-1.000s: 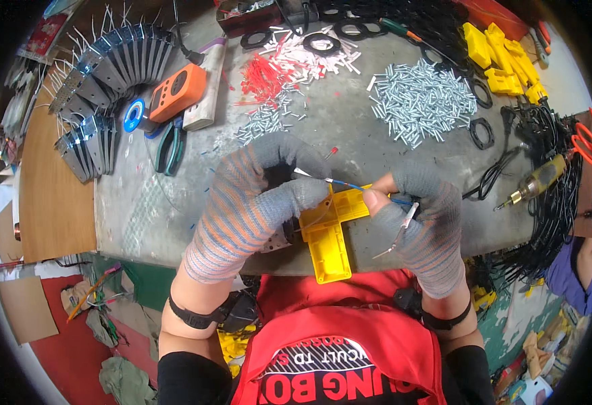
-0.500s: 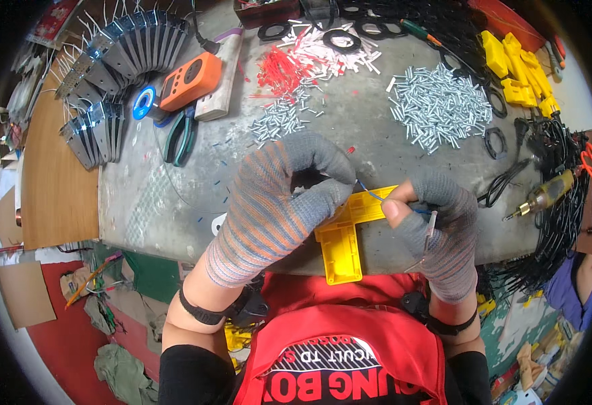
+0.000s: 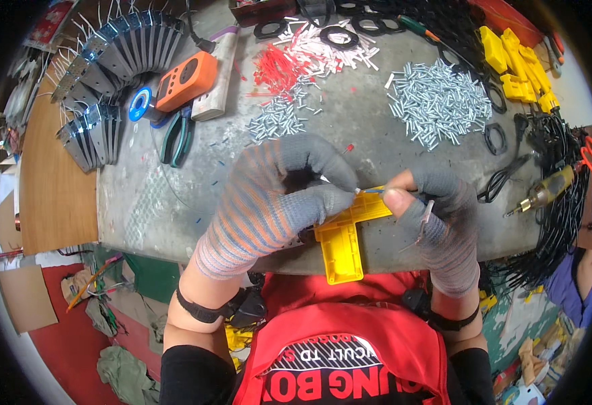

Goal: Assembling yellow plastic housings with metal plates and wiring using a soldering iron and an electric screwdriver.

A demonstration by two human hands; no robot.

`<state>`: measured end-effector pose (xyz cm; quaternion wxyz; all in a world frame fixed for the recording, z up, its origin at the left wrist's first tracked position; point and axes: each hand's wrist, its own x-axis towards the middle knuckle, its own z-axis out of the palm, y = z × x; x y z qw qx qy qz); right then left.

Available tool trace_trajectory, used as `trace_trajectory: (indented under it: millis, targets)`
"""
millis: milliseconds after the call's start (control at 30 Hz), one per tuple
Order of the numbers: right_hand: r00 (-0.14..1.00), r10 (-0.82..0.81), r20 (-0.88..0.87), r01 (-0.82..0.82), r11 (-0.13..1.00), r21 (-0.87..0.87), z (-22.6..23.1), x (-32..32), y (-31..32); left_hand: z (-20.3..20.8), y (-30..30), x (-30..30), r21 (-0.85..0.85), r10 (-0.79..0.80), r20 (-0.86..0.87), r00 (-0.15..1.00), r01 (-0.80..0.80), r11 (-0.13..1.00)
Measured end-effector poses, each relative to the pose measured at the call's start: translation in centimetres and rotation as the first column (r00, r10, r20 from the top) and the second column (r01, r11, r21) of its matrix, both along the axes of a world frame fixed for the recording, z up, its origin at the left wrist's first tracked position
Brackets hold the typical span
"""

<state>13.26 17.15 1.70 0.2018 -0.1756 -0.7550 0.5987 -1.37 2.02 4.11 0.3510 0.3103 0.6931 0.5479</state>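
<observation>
In grey striped fingerless gloves, both my hands meet over the workbench. Between their fingertips runs a short blue wire [image 3: 373, 191]. My left hand [image 3: 289, 192] is closed in a pinch at the wire's left end, where a small pale bit shows; its fingers partly hide what they grip. My right hand [image 3: 438, 219] pinches the other side of the wire between thumb and forefinger. A thin clear strip crosses the right glove. Just below the hands lies an open yellow plastic housing [image 3: 342, 253], T-shaped, its stem over the bench's near edge and its left part behind my left hand.
Beyond the hands are piles of screws [image 3: 439, 104], red pieces [image 3: 277, 69] and white sleeves [image 3: 323, 50]. At left sit pliers [image 3: 176, 138], a solder spool [image 3: 141, 104], an orange meter [image 3: 186, 81] and metal plates [image 3: 93, 131]. A screwdriver [image 3: 546, 191] and black cables [image 3: 556, 229] lie right.
My fingertips have drawn closer together, so less of the blue wire shows between them. The right hand's wire end has risen level with the left pinch. The yellow housing stays in place.
</observation>
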Motion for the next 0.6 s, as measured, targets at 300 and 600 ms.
trace_trajectory:
  millis: [300,600]
  targets:
    - [0.994,0.092,0.053,-0.083,0.986,-0.142,-0.2,0.1,-0.5,-0.6,0.2,0.5,0.061,0.043,-0.076,0.996,-0.039,0.997]
    - [0.998,-0.042,0.038,0.040,0.999,0.031,0.2,0.7,-0.1,-1.2,1.3,1.8,0.064,-0.041,-0.132,0.990,0.050,0.997]
